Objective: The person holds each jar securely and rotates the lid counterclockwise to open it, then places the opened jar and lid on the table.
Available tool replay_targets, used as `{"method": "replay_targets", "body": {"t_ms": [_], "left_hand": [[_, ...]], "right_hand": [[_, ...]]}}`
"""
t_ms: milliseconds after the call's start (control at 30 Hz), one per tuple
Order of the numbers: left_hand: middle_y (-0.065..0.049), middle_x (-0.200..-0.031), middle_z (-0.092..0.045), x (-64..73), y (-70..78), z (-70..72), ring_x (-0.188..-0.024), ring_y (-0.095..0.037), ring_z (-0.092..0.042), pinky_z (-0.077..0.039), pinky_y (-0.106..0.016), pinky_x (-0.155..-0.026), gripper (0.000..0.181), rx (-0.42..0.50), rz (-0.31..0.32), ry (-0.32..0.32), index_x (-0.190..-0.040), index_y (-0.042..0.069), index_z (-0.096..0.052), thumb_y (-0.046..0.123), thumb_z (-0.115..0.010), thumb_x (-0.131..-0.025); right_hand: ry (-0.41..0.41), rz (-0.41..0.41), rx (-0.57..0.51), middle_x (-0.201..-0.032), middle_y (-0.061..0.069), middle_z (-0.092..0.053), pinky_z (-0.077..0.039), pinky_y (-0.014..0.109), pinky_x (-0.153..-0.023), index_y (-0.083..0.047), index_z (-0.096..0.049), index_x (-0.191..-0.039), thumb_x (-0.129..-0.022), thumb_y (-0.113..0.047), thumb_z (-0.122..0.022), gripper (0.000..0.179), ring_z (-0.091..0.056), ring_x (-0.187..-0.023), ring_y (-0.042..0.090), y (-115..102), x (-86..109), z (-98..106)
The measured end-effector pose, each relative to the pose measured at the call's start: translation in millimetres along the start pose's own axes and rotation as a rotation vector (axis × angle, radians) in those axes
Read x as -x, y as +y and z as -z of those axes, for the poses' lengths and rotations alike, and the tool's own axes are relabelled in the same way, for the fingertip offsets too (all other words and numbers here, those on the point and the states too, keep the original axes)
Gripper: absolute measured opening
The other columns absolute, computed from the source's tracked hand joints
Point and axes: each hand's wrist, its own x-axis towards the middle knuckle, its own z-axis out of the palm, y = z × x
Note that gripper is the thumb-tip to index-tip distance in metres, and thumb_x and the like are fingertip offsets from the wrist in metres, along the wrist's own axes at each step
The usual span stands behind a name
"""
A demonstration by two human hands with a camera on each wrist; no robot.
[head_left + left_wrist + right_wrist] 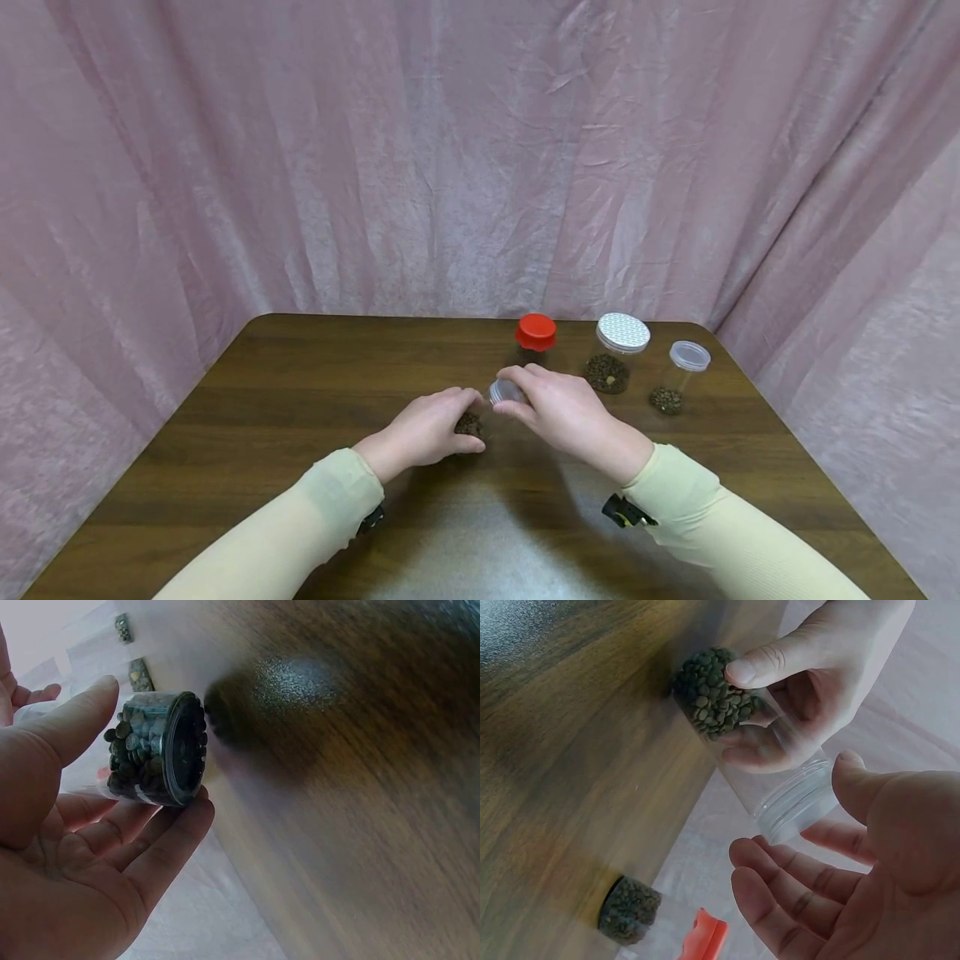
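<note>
My left hand [431, 427] grips a clear plastic jar [731, 769] around its lower half, thumb on one side and fingers on the other. Small dark brown pellets [716, 694] fill the bottom of this jar; its base is close to the wooden table. At the top, the clear ridged lid [504, 392] is on the jar. My right hand [566, 417] has its thumb and curled fingers around that lid, the thumb at its edge in the right wrist view. Seen from the left wrist, the jar's round base [185, 750] faces the table, and the lid end is mostly hidden.
Behind the hands stands a jar with a red lid [536, 331]. To its right are a wider jar with a white patterned lid [624, 332] and a slim jar with a clear lid [690, 356], both holding pellets. Pink curtains [480, 167] hang behind the brown table [322, 367].
</note>
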Motion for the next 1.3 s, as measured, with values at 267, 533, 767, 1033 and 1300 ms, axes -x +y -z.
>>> {"method": "replay_targets", "body": {"t_ms": [267, 533, 767, 1033, 1300], "left_hand": [[-0.013, -0.131, -0.072, -0.1, -0.3, -0.2, -0.12, -0.029, -0.07, -0.056, -0.051, -0.102, 0.053, 0.002, 0.001, -0.009, -0.135, 0.003, -0.066, 0.027, -0.091, -0.095], [-0.013, -0.13, -0.071, -0.5, -0.5, -0.2, -0.121, -0.03, -0.069, -0.056, -0.052, -0.103, 0.054, 0.003, 0.01, -0.013, -0.137, 0.004, -0.066, 0.028, -0.091, -0.096], [-0.01, -0.128, -0.072, -1.1, -1.5, -1.7, -0.12, -0.028, -0.07, -0.057, -0.051, -0.102, 0.053, -0.01, 0.004, -0.003, -0.135, 0.004, -0.067, 0.028, -0.091, -0.095], [-0.01, -0.133, -0.072, -1.3, -2.8, -2.6, -0.125, -0.029, -0.069, -0.055, -0.051, -0.105, 0.051, 0.004, 0.001, -0.007, -0.136, 0.004, -0.067, 0.027, -0.09, -0.096], [-0.009, -0.132, -0.072, -1.8, -0.4, -1.6, -0.124, -0.028, -0.069, -0.055, -0.05, -0.105, 0.052, -0.005, 0.016, -0.007, -0.136, 0.007, -0.067, 0.028, -0.091, -0.095]], "right_hand": [[-0.003, 0.026, -0.013, -0.116, 0.004, -0.075, -0.06, 0.045, -0.073, -0.014, -0.071, -0.136, -0.101, -0.037, -0.082, 0.044, -0.074, -0.091, 0.02, 1.3, 1.1, 0.6], [-0.008, 0.067, -0.032, -0.121, 0.003, -0.075, -0.061, 0.046, -0.077, -0.013, -0.069, -0.14, -0.101, -0.034, -0.082, 0.047, -0.074, -0.094, 0.019, 4.3, 2.2, 0.5], [-0.004, 0.09, -0.061, -0.125, 0.001, -0.074, -0.062, 0.047, -0.082, -0.013, -0.068, -0.141, -0.1, -0.029, -0.084, 0.047, -0.075, -0.099, 0.02, 6.3, 2.9, 1.3], [-0.012, 0.103, -0.088, -0.129, 0.002, -0.073, -0.062, 0.047, -0.084, -0.013, -0.067, -0.143, -0.102, -0.03, -0.083, 0.048, -0.075, -0.101, 0.02, 7.3, 3.4, 2.7], [-0.022, -0.026, -0.081, -0.137, 0.005, -0.067, -0.06, 0.048, -0.074, -0.018, -0.062, -0.154, -0.103, -0.049, -0.077, 0.061, -0.073, -0.084, 0.023, 2.3, -2.1, 6.9]]}}
